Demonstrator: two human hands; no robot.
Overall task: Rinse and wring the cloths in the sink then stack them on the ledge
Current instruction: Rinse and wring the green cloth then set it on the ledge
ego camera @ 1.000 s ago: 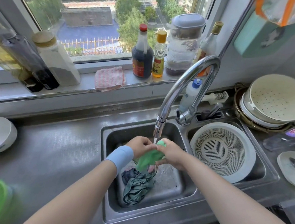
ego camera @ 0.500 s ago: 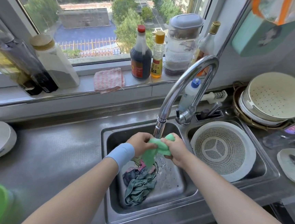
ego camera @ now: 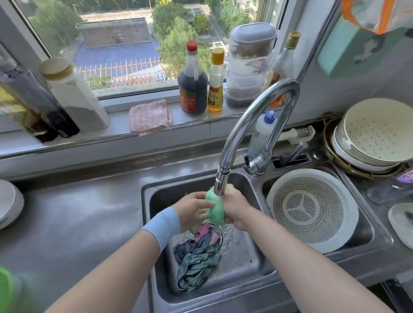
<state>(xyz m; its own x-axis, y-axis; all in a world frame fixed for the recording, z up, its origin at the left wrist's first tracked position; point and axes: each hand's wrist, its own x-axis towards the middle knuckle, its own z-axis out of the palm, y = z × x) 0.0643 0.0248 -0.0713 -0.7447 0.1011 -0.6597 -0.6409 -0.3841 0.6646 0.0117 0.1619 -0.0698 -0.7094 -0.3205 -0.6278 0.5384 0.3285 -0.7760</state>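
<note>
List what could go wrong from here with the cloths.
The left hand and right hand squeeze the green cloth right under the spout; water may spray onto the counter.
The cloth heap seems to cover the drain; the basin may fill.
Tall bottles crowd the ledge; stacking could topple one.

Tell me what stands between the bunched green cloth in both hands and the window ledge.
The curved chrome faucet nozzle hangs directly over the green cloth. Left of it, nothing visible stands before the window ledge, where a pink checked cloth lies.
</note>
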